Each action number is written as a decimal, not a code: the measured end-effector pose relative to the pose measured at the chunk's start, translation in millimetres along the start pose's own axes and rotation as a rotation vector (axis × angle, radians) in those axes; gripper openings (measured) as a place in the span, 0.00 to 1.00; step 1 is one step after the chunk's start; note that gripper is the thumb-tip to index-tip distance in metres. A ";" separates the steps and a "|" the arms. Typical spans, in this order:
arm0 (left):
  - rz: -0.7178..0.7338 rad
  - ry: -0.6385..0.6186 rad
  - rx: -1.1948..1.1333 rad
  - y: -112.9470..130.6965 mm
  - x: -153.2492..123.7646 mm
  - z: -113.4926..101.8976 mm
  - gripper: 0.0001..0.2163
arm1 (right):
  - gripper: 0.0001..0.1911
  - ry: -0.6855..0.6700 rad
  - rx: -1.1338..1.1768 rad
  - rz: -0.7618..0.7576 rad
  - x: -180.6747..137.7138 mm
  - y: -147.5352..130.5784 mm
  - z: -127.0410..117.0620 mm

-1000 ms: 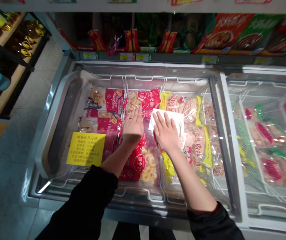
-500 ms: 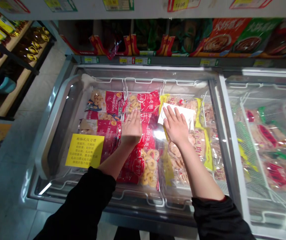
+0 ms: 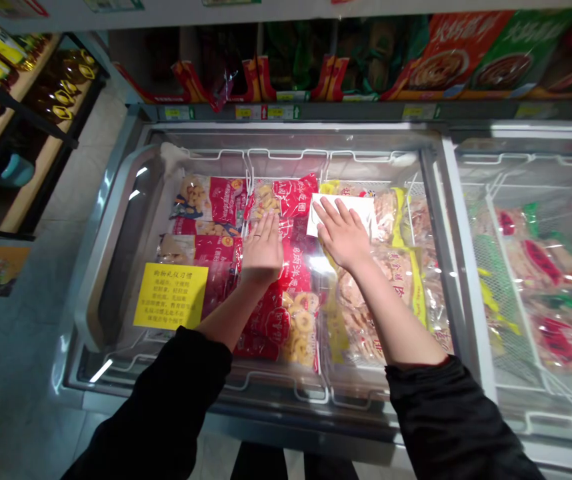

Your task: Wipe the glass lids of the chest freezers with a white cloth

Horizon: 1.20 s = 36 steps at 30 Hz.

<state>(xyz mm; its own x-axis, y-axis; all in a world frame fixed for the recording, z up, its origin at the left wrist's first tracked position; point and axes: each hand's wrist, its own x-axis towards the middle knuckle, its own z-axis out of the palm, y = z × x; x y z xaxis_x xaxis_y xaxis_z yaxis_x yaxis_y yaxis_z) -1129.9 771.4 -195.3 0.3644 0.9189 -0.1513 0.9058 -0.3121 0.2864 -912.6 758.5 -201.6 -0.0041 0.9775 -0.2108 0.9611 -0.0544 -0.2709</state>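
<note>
Under my right hand (image 3: 343, 233) a white cloth or paper sheet (image 3: 303, 213) lies flat on the glass lid (image 3: 286, 150) of a chest freezer. That hand is spread, palm down, pressing on the white piece. My left hand (image 3: 262, 252) rests flat on the same glass with its fingers stretched out, a ring on one finger, and nothing held. Below the glass, red bags of ring-shaped frozen food (image 3: 300, 327) lie beneath the left hand. Yellow-edged bags of pale meat (image 3: 361, 327) lie beneath the right.
A yellow paper notice (image 3: 171, 297) with writing is on the lid at the left. Beside it runs the lid's curved grey frame (image 3: 89, 300). A second freezer section (image 3: 541, 300) adjoins at the right. Shelves with boxed packets (image 3: 459, 57) overhang the back; bottles (image 3: 61, 93) stand at far left.
My right hand has slid a little to the left with the white piece under it. My left hand stays in place on the glass. The view has tilted slightly.
</note>
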 end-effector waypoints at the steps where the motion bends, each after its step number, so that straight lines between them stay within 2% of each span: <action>1: -0.003 -0.007 0.005 0.2 0.0 -0.6 0.28 | 0.33 0.014 0.003 0.025 -2.9 6.3 0.2; 5: 0.019 -0.006 0.013 0.4 -1.5 -1.5 0.28 | 0.33 0.088 0.009 0.150 -35.9 13.7 7.9; 9: 0.003 -0.003 0.015 1.0 -2.0 0.3 0.29 | 0.33 0.117 0.014 0.158 -63.8 -6.1 17.2; 13: -0.002 0.012 0.012 1.2 -0.6 2.0 0.29 | 0.32 0.090 0.005 0.067 -50.5 -15.5 16.8; 18: 0.016 0.020 0.012 0.0 0.0 0.6 0.29 | 0.32 0.034 -0.003 0.006 -17.4 20.8 5.2; 22: 0.007 0.008 -0.006 0.7 -0.2 -1.0 0.29 | 0.33 0.057 -0.009 0.075 -29.8 45.2 3.8; 28: 0.006 0.012 -0.041 1.1 -0.6 -0.7 0.30 | 0.33 0.094 -0.015 0.110 -68.4 21.1 12.7; 32: 0.003 0.006 -0.038 0.2 0.1 -0.9 0.28 | 0.33 0.063 -0.009 0.036 -56.7 19.9 10.6; 36: 0.007 0.007 -0.037 0.4 0.9 -2.3 0.29 | 0.32 0.026 0.006 -0.036 -33.7 44.4 0.2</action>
<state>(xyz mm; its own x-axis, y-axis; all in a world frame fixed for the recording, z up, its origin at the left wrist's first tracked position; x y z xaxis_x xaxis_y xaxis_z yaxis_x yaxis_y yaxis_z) -1129.7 772.6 -193.1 0.3692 0.9183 -0.1426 0.8947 -0.3097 0.3220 -869.8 723.1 -206.7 -0.0313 0.9838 -0.1767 0.9588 -0.0204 -0.2834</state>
